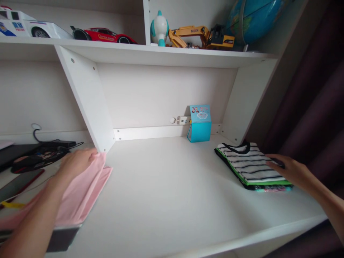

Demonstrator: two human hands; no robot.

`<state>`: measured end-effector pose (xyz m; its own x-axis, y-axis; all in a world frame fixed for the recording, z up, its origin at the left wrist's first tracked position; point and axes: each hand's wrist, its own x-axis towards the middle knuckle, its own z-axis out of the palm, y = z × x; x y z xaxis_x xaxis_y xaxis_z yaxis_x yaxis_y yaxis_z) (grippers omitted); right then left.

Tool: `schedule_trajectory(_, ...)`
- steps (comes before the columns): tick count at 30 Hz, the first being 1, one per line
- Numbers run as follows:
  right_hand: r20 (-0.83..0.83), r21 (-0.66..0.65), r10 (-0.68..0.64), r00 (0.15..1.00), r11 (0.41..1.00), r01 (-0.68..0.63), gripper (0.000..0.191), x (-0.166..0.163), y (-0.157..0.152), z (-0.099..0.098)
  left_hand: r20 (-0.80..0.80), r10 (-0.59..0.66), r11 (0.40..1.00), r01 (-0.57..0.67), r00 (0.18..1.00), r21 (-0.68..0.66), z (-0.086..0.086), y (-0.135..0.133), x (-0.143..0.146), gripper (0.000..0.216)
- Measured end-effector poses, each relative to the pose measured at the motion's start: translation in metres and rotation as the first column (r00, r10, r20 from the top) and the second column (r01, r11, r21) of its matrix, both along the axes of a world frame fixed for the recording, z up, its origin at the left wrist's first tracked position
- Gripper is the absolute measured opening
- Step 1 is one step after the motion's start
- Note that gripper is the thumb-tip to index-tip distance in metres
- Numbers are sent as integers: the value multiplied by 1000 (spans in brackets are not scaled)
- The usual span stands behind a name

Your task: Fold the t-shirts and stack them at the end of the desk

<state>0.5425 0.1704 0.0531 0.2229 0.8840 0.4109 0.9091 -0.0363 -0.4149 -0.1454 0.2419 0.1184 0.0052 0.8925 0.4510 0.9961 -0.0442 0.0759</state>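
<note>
At the left of the desk, my left hand [77,162] is closed on the far edge of a pink cloth [84,193], its fingertips partly hidden. The cloth lies in folds over a dark flat object [64,238] near the front edge. On the right, my right hand [291,168] rests its fingers on the side of a folded white shirt with black stripes [249,163]. That shirt tops a stack, with a green garment [249,182] and a dark patterned one [268,188] beneath it. My right thumb lies on the striped cloth; the other fingertips are partly hidden.
A blue desk calendar [201,130] stands at the back beside a wall socket [184,120]. Cables [45,154] and a phone-like device [21,184] lie at left. Above, a shelf [172,53] holds toy cars, a yellow excavator [193,34] and a globe [252,21].
</note>
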Motion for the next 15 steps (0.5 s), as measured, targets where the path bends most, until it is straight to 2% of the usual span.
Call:
schedule_trajectory(1,27,38,18,999,999,-19,22,-12,1,9,-50,-10,993,16,999,120,16,-1,15,15)
schedule_trajectory(2,52,71,43,998,996,-47,20,-28,3,18,-75,-15,950,38,997,309,32,-3,35,16)
schedule_trajectory(3,71,96,77,994,992,-84,21,-47,5,29,-53,-56,866,74,997,495,47,-5,58,16)
schedule_trajectory(4,73,120,111,991,986,-119,22,-69,7,40,-52,-169,773,166,984,612,61,-8,83,15)
schedule_trajectory(5,69,123,176,982,975,-184,23,-93,10,51,-92,-318,700,299,944,648,72,-11,109,15)
schedule_trajectory(6,44,143,243,969,958,-247,25,-118,11,62,-143,-455,630,432,879,645,81,-14,136,16)
schedule_trajectory(8,-49,188,414,909,898,-398,32,-166,12,81,-176,-636,523,587,752,618,91,-21,184,19)
schedule_trajectory(10,-130,252,618,775,777,-577,45,-205,10,97,-158,-758,457,688,633,564,92,-26,221,21)
schedule_trajectory(12,-179,279,752,634,657,-700,48,-233,9,109,-113,-850,405,777,514,482,88,-26,244,21)
schedule_trajectory(13,-198,277,776,599,631,-725,43,-243,10,112,-80,-885,381,813,458,440,85,-24,252,21)
schedule_trajectory(15,-217,251,756,618,655,-713,28,-253,13,116,13,-927,353,860,375,368,77,-19,261,18)
